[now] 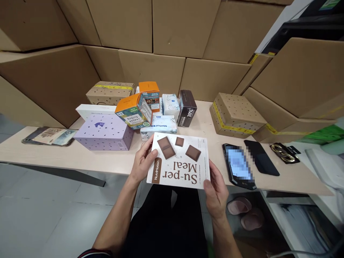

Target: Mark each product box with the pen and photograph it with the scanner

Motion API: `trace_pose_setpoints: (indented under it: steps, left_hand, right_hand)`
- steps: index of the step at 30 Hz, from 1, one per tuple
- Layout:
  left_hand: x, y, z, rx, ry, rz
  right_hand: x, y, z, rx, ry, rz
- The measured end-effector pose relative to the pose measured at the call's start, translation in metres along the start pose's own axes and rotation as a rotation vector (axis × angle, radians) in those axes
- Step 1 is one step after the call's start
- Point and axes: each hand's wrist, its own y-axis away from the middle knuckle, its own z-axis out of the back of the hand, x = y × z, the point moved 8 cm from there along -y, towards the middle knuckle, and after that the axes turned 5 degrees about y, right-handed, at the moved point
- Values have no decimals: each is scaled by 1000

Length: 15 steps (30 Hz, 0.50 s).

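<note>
I hold a flat white "Su-per Meal" box (179, 161) printed with brown chocolate squares, upside down to me, over the near edge of the pale table (80, 157). My left hand (142, 163) grips its left side, thumb on top. At the box's lower right corner is my right hand (215, 191), fingers curled under it. Just beyond the box lies a white tissue pack (159, 126).
A lilac box (103, 130) with its lid up, orange cartons (134, 109), a dark brown box (187, 107) and taped cardboard boxes (235, 114) stand behind. Two phones (238, 165) and gold-handled scissors (285, 153) lie at right. Banknotes (51, 136) lie far left. Big cartons wall the back.
</note>
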Motion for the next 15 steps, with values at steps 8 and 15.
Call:
trace_pose_setpoints:
  steps: [8,15]
  left_hand:
    - [-32,11,-2,22,-97,-507]
    - [-43,20,-2,23,-121,-713]
  right_hand:
    - [11,-11,-8,-61,-102,106]
    - [9,-15,-1,-60,13,117]
